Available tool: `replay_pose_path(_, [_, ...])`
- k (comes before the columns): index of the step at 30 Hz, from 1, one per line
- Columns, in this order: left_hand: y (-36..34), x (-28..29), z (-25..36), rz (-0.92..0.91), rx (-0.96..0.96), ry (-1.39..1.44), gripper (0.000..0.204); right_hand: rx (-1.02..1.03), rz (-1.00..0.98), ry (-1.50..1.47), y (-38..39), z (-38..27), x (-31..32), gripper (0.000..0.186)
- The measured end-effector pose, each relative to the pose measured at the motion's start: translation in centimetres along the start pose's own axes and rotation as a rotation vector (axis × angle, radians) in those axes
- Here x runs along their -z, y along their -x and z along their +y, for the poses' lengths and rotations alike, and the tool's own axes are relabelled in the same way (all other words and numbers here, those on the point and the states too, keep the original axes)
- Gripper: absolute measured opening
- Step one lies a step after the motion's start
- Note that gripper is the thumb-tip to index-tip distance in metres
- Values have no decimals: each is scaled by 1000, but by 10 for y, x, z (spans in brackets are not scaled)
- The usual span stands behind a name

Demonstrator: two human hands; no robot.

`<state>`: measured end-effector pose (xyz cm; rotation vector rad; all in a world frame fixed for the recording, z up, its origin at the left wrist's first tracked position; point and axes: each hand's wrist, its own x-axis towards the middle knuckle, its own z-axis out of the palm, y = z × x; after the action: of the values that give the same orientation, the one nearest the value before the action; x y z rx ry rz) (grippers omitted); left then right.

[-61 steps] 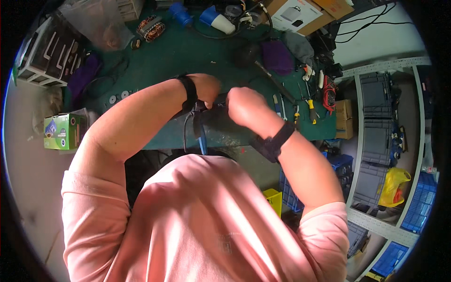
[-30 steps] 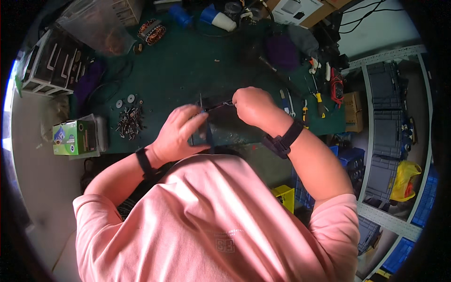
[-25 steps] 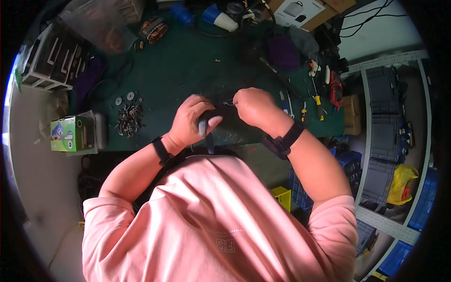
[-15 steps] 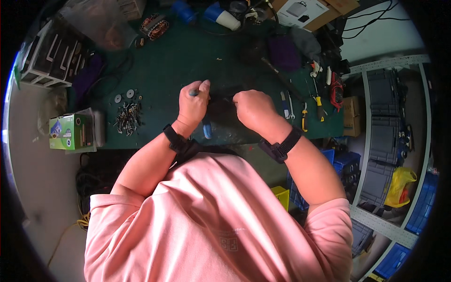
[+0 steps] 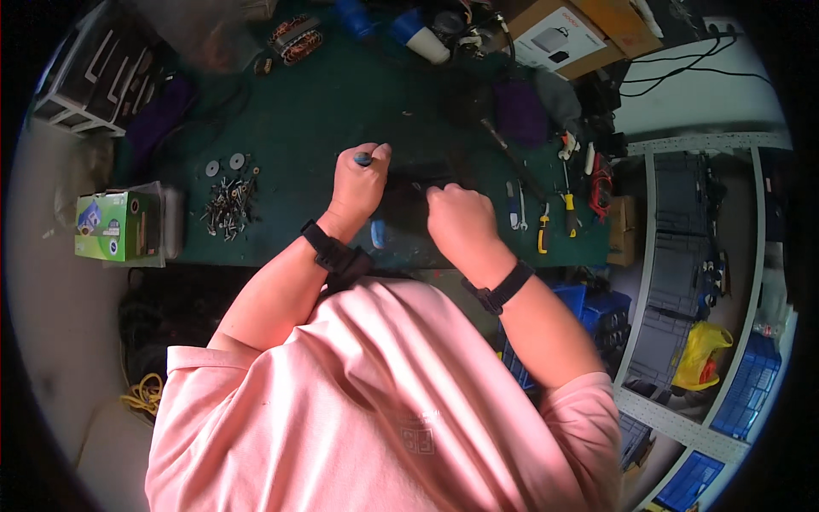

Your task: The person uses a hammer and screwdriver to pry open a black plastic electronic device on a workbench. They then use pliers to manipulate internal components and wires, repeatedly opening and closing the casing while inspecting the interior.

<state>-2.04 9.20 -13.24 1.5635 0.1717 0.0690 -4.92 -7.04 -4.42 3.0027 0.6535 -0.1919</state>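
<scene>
Left hand (image 5: 358, 185), mid-frame: grip closed round blue handle (image 5: 363, 160). Right hand (image 5: 462, 226): grip closed, contents unclear. Tabletop (image 5: 341, 102) edge just below; broad green stretch above. Frame right: grey crates (image 5: 678, 269); yellow bag (image 5: 701, 350), red inside.

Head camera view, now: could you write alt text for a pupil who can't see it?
A person's left hand grips a blue-ended handle above a dark green workbench; the right hand is beside it, and whatever it may hold is too dark to make out. Loose screws lie in a pile to the left, with hand tools to the right.
</scene>
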Motion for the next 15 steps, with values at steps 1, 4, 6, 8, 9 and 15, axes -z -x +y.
replay_pose_path(1, [1, -2, 1, -2, -32, -32, 42, 18, -17, 11, -4, -3, 3, 13])
replay_pose_path(4, [3, -5, -5, -9, -125, -105, 42, 55, -51, 69, -10, -16, 8, 12])
replay_pose_path(6, [2, -4, -5, -15, -97, -74, 42, 79, -91, 103, -9, -18, 7, 11])
replay_pose_path(8, [3, -3, -6, -20, -83, -47, 41, -15, -39, 93, -1, -16, -7, 12])
replay_pose_path(9, [3, -3, -6, -22, -83, -36, 41, -61, -12, 88, 3, -15, -12, 13])
replay_pose_path(15, [21, 9, 10, -164, -159, -165, 31, -195, 13, -125, 13, -10, -20, 15])
